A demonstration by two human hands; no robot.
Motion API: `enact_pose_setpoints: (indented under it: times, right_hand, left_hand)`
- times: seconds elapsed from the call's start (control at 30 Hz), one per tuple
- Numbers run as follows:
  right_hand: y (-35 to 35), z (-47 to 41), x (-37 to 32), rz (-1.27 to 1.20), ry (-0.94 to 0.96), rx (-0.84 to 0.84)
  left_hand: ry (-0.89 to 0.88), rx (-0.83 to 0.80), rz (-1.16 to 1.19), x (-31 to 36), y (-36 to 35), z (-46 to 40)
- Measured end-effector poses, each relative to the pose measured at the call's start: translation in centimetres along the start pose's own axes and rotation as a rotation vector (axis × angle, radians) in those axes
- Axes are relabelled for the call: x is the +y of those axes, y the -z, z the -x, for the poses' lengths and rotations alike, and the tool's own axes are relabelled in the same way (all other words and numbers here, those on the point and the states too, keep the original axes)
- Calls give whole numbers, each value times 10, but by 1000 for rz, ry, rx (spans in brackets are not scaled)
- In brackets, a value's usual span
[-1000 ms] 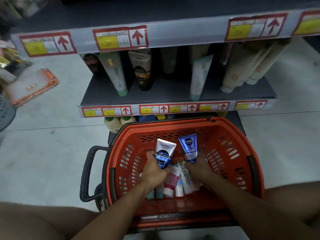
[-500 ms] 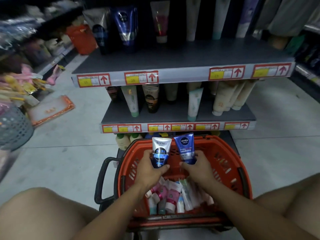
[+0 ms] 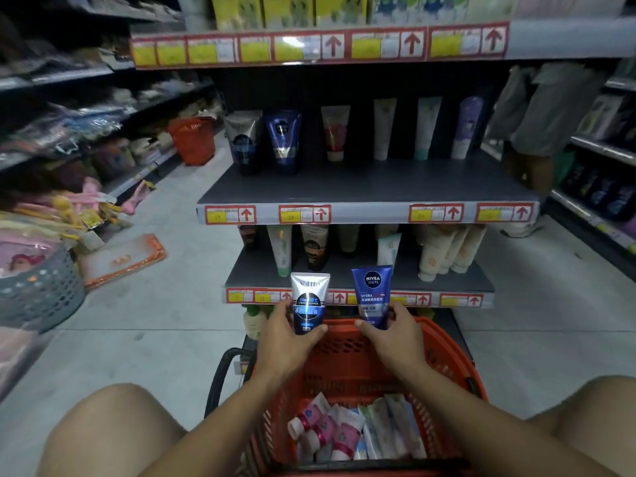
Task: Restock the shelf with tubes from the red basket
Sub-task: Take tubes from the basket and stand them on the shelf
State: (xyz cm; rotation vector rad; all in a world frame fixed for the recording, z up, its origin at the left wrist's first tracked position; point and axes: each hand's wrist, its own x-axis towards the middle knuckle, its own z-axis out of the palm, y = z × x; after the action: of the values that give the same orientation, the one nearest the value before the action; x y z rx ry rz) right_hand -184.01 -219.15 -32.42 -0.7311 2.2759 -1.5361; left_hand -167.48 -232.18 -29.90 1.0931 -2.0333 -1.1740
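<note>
Above the red basket's far rim, the left hand gripped a white tube and the right hand a blue tube, both short of the shelf; plenty more tubes lay unstocked in the basket.

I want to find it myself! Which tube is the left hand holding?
Look above the red plastic basket. The left hand grips a white-topped tube with a dark blue front. The all-blue tube beside it lacks that white top.
</note>
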Motion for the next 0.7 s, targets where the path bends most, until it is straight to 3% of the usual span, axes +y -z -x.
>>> enact_pose_setpoints:
  times: [0.7]
  right_hand:
    - [-28, -46, -128, 60, 230, -17]
  left_hand:
    - [-145, 216, -39, 61, 86, -55]
